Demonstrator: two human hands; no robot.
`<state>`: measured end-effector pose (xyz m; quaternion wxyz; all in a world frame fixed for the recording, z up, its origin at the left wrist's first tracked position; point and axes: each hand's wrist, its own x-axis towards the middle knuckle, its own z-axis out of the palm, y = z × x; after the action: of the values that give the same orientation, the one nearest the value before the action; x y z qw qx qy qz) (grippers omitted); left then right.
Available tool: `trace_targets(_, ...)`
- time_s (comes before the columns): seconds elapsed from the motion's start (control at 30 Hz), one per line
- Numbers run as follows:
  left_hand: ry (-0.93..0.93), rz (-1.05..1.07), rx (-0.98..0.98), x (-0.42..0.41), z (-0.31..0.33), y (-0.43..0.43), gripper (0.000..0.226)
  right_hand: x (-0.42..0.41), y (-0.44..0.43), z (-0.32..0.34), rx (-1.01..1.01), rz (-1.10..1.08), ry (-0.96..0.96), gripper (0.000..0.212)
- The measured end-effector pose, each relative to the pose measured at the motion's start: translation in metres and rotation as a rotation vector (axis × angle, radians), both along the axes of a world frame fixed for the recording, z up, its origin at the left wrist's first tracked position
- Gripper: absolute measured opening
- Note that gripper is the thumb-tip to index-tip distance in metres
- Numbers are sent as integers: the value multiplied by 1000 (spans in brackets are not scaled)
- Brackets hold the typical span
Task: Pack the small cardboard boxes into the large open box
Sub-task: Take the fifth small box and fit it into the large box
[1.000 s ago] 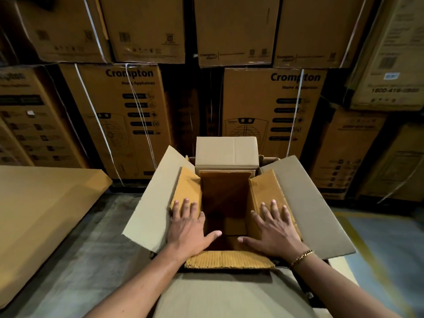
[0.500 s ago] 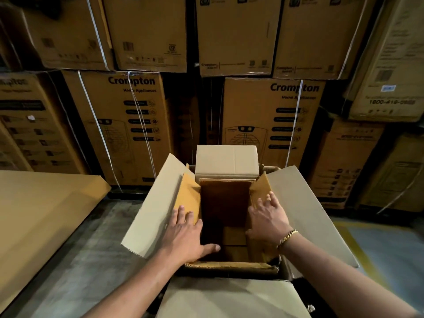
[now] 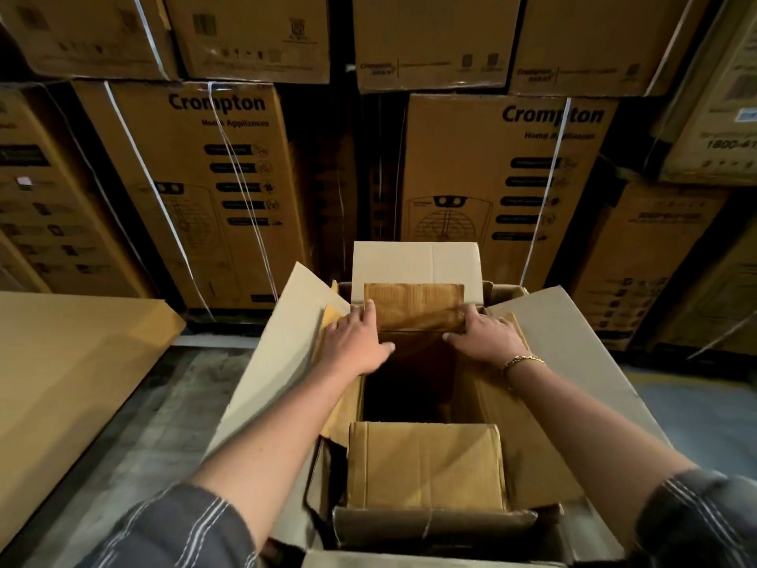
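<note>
Nearest me, small box (image 3: 426, 465) sits inside large box (image 3: 573, 342), near flap folded out, interior dark. Beyond, left hand (image 3: 356, 342) lies on far flap (image 3: 413, 307), grip apart, fingers flat at its left edge. Right hand (image 3: 485, 338) is at the right edge; pinching or pressing, I cannot tell. Corrugated board: I judge it light, stiff, easily creased. Best held by the flap edges. Strapped cartons (image 3: 508, 178) stand behind.

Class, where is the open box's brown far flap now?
Head view, centre: the brown far flap stands between the left hand and right hand, in front of the pale outer flap.
</note>
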<state>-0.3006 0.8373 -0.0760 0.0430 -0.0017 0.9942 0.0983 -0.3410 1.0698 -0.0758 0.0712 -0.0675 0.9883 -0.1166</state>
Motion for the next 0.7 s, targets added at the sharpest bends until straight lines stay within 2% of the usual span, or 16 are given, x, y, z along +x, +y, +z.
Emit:
trace_targets(0.13,42,82,98,-39,-8,3,79,-21,-5,-13,-130,-117,37,62)
trace_targets(0.4,134,109,-15,-55,-27,9,64,-49,-14,-24,-231,-265,31,56)
trace_targets(0.5,163,76,-124,-56,-34,10,78,-44,-19,-33,-220,-205,157,64)
trace_targets(0.6,145,-32,-185,-58,-45,13,100,-39,-21,-42,-77,-55,109,90)
trace_targets(0.7,112,-66,-181,-57,-53,15,105,-39,-17,-47,14,-9,85,97)
